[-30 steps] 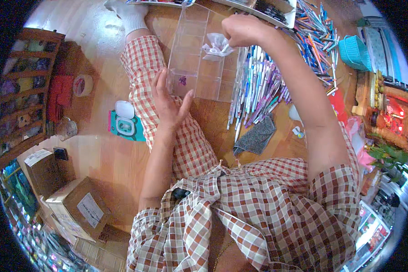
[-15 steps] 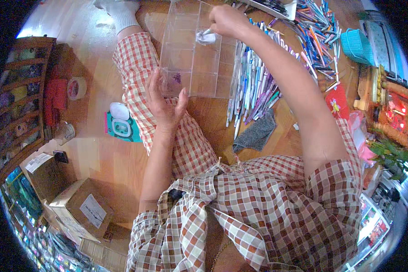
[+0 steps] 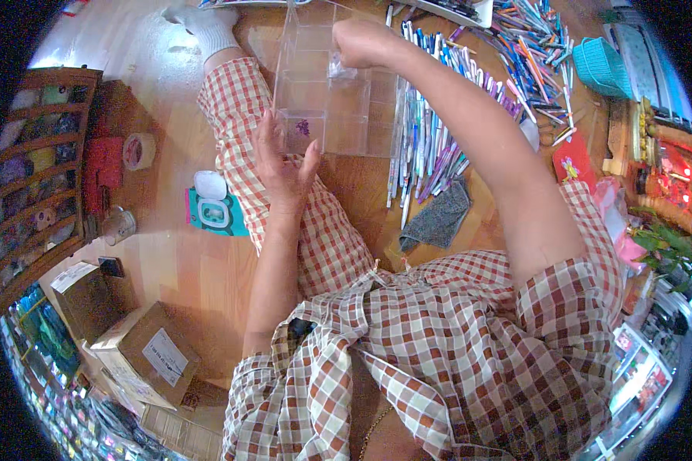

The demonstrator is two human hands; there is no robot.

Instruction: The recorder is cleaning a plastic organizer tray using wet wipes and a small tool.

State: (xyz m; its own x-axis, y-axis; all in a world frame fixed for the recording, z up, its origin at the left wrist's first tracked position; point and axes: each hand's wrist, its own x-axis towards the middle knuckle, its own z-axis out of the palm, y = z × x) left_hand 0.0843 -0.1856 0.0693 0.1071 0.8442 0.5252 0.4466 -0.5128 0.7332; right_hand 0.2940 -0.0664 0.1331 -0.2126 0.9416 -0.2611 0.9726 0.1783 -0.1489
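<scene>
A see-through plastic organizer box (image 3: 306, 86) with several compartments stands on the wooden floor in front of me. My right hand (image 3: 364, 44) is closed and reaches into it from above, gripping a bunched white wipe (image 3: 341, 69) against one compartment. My left hand (image 3: 283, 167) has its fingers stretched out beside the box's near left corner, the thumb apart; whether it presses on the wall I cannot tell. A small purple mark (image 3: 303, 127) shows in a near compartment. Many pens (image 3: 438, 115) lie in a row to the right of the box.
A grey cloth (image 3: 436, 217) lies below the pens. An opened teal wipes pack (image 3: 215, 213) sits left of my leg. More loose pens (image 3: 527, 46), a white tray (image 3: 469, 11) and a turquoise basket (image 3: 602, 67) are at far right. Cardboard boxes (image 3: 142, 349) stand lower left.
My right hand has moved slightly left and nearer with the wipe, and its wrist has turned. My left hand holds its pose. The whole view has shifted a little.
</scene>
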